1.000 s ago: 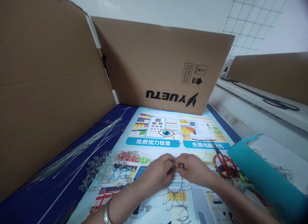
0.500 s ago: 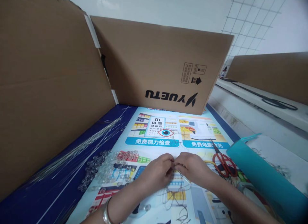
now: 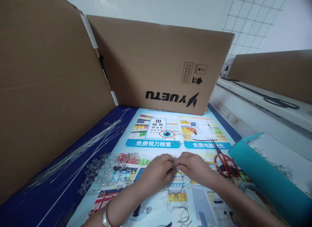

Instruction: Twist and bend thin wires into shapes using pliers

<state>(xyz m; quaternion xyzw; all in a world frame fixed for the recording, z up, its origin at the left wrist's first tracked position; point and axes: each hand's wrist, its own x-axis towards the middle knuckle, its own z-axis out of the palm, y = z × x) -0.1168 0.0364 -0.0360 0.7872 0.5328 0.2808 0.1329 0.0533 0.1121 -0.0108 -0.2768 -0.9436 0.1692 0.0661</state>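
Note:
My left hand (image 3: 159,170), with a silver bangle (image 3: 106,217) on its wrist, is closed in a pinch over the printed sheet. Opposite it my right hand (image 3: 191,164) is pinched too, its fingertips just short of the left ones. Thin wire (image 3: 181,176) trails from between the fingers; the part they grip is mostly hidden. Below the hands lie loose curls of similar wire (image 3: 179,201). Clear round beads (image 3: 109,170) are spread in a heap left of my left hand, with a single bead (image 3: 148,209) nearer me.
Red-handled scissors (image 3: 226,163) lie right of my right hand, points away. A teal folded holder (image 3: 265,178) with wire pieces (image 3: 278,166) sits further right. Long straight wires (image 3: 80,162) lie on the blue cloth (image 3: 56,191) at left. Cardboard panels (image 3: 151,61) stand behind and left.
The hands have parted slightly at the fingertips, a small gap showing between them. The whole view has shifted a little; the beads, scissors and holder lie as before.

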